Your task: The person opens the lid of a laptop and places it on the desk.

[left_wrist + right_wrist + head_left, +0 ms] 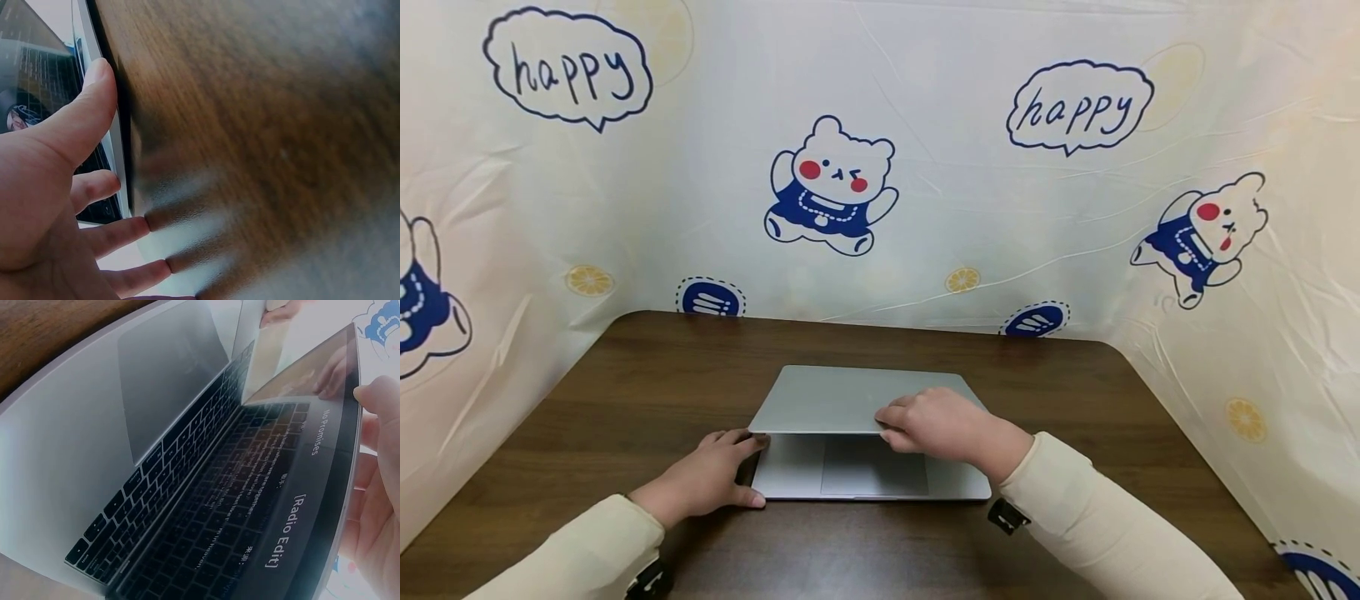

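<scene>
A silver laptop (788, 468) lies on the brown wooden table, its lid (835, 398) raised partway and tilted toward the person. My right hand (946, 427) pinches the front edge of that lid. In the right wrist view the thumb lies at the screen's rim, with the fingers behind the lid. The lit screen (294, 487) shows song text such as "No Promises" above the black keyboard (150, 494). At the base's left side, my left hand (706, 477) touches the edge with thumb and fingers spread; the left wrist view shows those fingers fairly straight.
The wooden table (625, 400) reaches out around the laptop on every side. Behind it and to both sides hangs a pale printed curtain (940, 208) with bears, lemon slices and "happy" bubbles. A black wrist device (1007, 517) sits by the right sleeve.
</scene>
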A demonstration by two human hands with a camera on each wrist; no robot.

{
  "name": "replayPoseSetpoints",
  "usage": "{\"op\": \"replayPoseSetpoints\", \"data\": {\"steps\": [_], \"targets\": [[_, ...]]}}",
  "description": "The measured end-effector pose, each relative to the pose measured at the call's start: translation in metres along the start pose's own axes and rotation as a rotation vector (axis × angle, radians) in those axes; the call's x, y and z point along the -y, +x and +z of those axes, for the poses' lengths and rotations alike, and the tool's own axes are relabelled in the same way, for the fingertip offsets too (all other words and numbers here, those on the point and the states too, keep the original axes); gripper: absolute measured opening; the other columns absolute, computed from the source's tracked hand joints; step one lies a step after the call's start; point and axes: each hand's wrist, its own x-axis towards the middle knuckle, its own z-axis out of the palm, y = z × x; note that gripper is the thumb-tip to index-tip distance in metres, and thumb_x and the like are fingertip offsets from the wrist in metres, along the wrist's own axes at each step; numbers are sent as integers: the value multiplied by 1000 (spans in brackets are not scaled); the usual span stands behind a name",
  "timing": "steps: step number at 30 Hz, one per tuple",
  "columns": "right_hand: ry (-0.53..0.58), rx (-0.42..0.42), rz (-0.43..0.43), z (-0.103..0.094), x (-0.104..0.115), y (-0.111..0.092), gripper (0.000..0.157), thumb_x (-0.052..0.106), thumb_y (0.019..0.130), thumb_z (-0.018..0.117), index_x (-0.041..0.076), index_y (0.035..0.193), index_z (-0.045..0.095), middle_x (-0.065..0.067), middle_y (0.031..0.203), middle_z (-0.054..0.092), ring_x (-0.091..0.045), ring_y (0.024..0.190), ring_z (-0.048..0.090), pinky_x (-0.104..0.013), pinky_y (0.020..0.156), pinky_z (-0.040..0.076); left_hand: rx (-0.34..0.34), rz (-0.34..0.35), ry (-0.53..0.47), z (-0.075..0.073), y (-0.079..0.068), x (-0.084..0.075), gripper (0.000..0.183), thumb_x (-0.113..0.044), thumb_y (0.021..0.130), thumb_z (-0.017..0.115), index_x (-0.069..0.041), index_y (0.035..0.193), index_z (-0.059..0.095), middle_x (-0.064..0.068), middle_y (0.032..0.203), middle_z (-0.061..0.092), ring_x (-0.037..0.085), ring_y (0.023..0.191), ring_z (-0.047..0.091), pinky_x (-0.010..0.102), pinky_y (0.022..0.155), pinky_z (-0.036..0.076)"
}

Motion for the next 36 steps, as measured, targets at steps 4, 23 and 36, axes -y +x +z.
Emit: {"op": "replayPoseSetpoints", "data": {"steps": [4, 23, 36], "targets": [[-2, -5, -2, 0, -1, 0, 28, 29, 92, 47, 13, 108, 64, 2, 101, 66, -8, 86, 63, -26, 72, 50, 4, -5, 0, 0, 0, 0, 81, -53, 62, 71, -5, 125, 51, 27, 127, 42, 49, 114, 36, 56, 82, 39], [9, 5, 7, -5, -5, 2, 27, 28, 93, 46, 13, 108, 63, 3, 101, 65, -8, 85, 62, -26, 71, 49, 5, 8, -9, 4, 1, 5, 82, -55, 63, 69, -6, 126, 51, 25, 129, 42, 49, 115, 36, 55, 82, 40], [-19, -3, 8, -10, -8, 3, 24, 28, 93, 45, 15, 102, 63, 7, 93, 65, -6, 73, 59, -25, 63, 48, 28, -14, 11, 5, 5, 6, 83, -57, 62, 69, -8, 127, 51, 27, 129, 41, 50, 115, 35, 56, 80, 41]]}}
